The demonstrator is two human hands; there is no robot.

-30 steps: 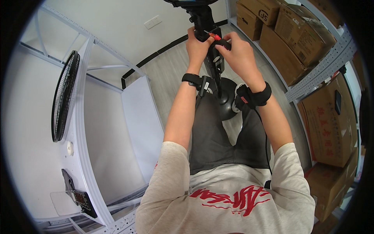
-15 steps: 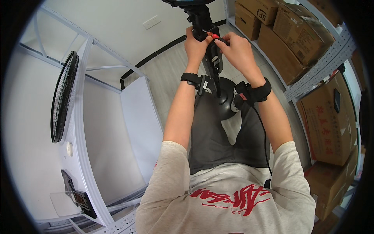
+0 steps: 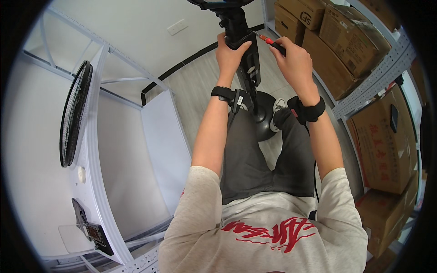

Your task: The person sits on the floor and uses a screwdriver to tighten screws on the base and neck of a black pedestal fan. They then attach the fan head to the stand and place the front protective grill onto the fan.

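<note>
In the head view, the person stands over a black fan stand (image 3: pixel 248 68) whose upright column rises from a round black base (image 3: pixel 264 116) on the pale grey floor (image 3: pixel 200 86), between the person's feet. The left hand (image 3: pixel 231 51) is clenched around the upper part of the column, just below the dark head piece (image 3: pixel 218 3) at the top edge of the picture. The right hand (image 3: pixel 293 57) is closed around a screwdriver with a red and black handle (image 3: pixel 273 42); its thin shaft points left and its tip meets the column just beside the left hand's fingers. Both wrists carry black straps, the left one (image 3: pixel 226 94) and the right one (image 3: pixel 307 109).

To the person's left stands a white metal shelf frame (image 3: pixel 98 150). A round black fan grille (image 3: pixel 73 113) leans upright at the far left edge of its white surface, and a small dark device (image 3: pixel 93 230) lies near the shelf's near left corner on a clear plastic sheet. To the person's right, a grey metal rack (image 3: pixel 378 77) holds brown cardboard boxes (image 3: pixel 346 36), with more boxes lower along the right side.
</note>
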